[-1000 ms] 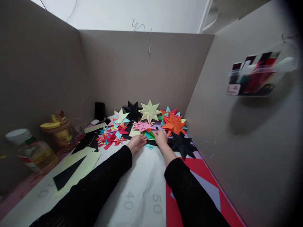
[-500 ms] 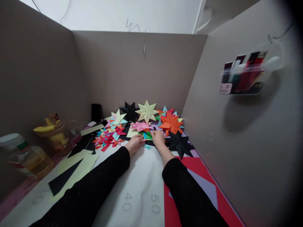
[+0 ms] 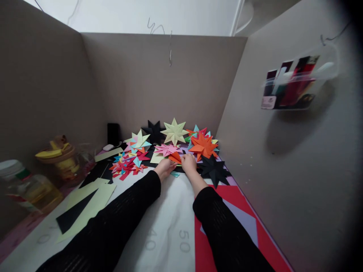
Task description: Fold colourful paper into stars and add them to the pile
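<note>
Left hand (image 3: pixel 164 168) curled, fingertips pinched on the near edge of a small orange paper piece (image 3: pixel 175 157). Right hand (image 3: pixel 189 163) closed over the same piece from the other side, knuckles up, grip hidden beneath the fingers. Both sleeves black, forearms stretched forward across a white mat (image 3: pixel 167 211) printed with the numerals 40 and 50.

Orange piece lying at the near rim of the star pile, just below a pink star (image 3: pixel 166 149) and touching a green scrap half hidden under the hands. A small teal scrap (image 3: pixel 175 174) loose on the mat just beside the left thumb.

Further out: an orange star (image 3: pixel 202 146) and a black star (image 3: pixel 213 169) to the right, a pale yellow star (image 3: pixel 174 130) and another black star (image 3: pixel 154 131) at the back, a heap of small multicoloured stars (image 3: pixel 127 163) to the left. Beyond those, yellow and black paper sheets (image 3: pixel 85 204), a jar with a yellow lid (image 3: pixel 61 158), a red sheet (image 3: pixel 227 211) under the right forearm, cardboard walls (image 3: pixel 159 83) on 3 sides.

For a clean job here, probably best to pin the piece flat with 1 hand and work it with the other, keeping the neighbouring stars undisturbed and the points uncrushed.
</note>
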Available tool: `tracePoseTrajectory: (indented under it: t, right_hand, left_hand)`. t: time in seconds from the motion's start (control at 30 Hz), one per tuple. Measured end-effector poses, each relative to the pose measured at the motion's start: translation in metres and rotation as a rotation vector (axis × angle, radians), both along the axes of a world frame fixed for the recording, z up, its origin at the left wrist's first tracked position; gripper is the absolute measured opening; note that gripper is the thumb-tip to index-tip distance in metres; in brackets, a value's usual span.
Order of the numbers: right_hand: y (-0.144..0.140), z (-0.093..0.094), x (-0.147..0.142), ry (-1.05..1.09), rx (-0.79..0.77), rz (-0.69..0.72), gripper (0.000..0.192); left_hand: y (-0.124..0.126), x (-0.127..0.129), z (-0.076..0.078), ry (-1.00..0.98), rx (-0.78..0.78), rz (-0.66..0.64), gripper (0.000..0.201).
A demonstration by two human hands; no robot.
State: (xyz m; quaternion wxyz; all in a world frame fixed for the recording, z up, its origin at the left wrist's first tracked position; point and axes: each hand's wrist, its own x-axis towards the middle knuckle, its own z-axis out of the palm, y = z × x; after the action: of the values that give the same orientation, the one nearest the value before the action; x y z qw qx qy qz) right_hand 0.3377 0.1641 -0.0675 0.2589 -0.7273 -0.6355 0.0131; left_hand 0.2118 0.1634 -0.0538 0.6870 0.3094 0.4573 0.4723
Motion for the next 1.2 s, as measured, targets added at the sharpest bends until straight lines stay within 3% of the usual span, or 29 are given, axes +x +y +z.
tracePoseTrajectory:
  t: [0.33,0.6,0.8,1.0,1.2]
  right_hand:
    - [-0.001,0.0,0.001,0.009,0.038,-0.003,0.029]
    - [-0.007,0.005,-0.005,-0.03,0.014,0.068,0.028]
    - [-0.006,0.005,-0.003,-0.048,0.02,0.124,0.028]
    - [-0.002,0.002,-0.001,-0.031,0.003,0.07,0.025]
    - [0.0,0.001,0.0,-0.026,-0.022,0.083,0.023]
  left_hand:
    - [0.005,0.001,0.002,0.089,0.061,-0.099,0.063]
    - [0.005,-0.001,-0.001,0.175,0.075,-0.136,0.07]
    - [0.001,-0.004,-0.001,0.199,0.083,-0.106,0.063]
    - [0.002,-0.003,-0.003,0.16,0.072,-0.052,0.053]
    - [0.004,0.0,-0.008,0.151,0.069,-0.082,0.007]
